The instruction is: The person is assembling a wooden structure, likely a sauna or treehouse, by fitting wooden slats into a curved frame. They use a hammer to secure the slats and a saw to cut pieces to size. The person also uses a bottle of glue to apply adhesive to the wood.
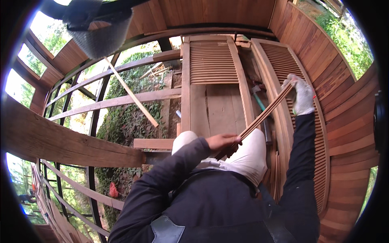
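Head fisheye cam, L of pair; looks down & fwd over wearer's lap [248, 157], close-up

strips [265, 112]: brown | glove [305, 97]: whitish | trousers [248, 154]: cream | jacket [219, 198]: dark | louvred panel [213, 62]: brown-striped

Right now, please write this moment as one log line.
left hand: bare, holds slats | right hand: gloved, holds slats' far end | louvred frame: partly slatted

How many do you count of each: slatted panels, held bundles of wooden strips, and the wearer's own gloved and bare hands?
Slatted panels: 2
Strip bundle: 1
Gloved right hand: 1
Bare left hand: 1
Total: 5
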A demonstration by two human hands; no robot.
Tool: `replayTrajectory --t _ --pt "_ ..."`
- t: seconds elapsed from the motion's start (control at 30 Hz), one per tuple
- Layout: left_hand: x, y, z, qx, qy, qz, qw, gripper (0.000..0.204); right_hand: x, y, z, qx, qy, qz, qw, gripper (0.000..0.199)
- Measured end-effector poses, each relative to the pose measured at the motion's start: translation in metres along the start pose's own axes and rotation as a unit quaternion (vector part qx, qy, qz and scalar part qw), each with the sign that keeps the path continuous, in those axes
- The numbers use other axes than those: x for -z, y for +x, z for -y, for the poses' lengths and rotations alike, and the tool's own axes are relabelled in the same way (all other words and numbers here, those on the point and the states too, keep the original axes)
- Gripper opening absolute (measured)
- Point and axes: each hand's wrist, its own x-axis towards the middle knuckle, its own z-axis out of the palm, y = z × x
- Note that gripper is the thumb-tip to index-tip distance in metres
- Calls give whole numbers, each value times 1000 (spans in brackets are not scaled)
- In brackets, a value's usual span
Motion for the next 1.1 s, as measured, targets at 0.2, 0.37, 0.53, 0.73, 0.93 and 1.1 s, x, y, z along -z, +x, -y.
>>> replayTrajectory --t 0.2,0.37,0.53,0.73,0.93,1.1 --pt "-10 -8 -37 -19 29 -7 999 45 39 34 -19 -63 25 -40 997 20" --pt "-7 -4 -39 2 57 8 998 39 34 31 -12 -52 40 -66 996 18" --pt "27 24 -17 -99 402 -87 906 42 -39 -5 45 156 -79 24 984 27" --pt "7 63 -48 -227 400 -200 865 32 -120 -74 34 322 -317 84 888 34" --pt "20 148 -38 -198 419 -162 871 29 -80 -72 -20 381 -457 29 803 38" --pt "30 221 8 -199 476 -126 847 34 -42 -75 -66 350 -500 -45 791 40"
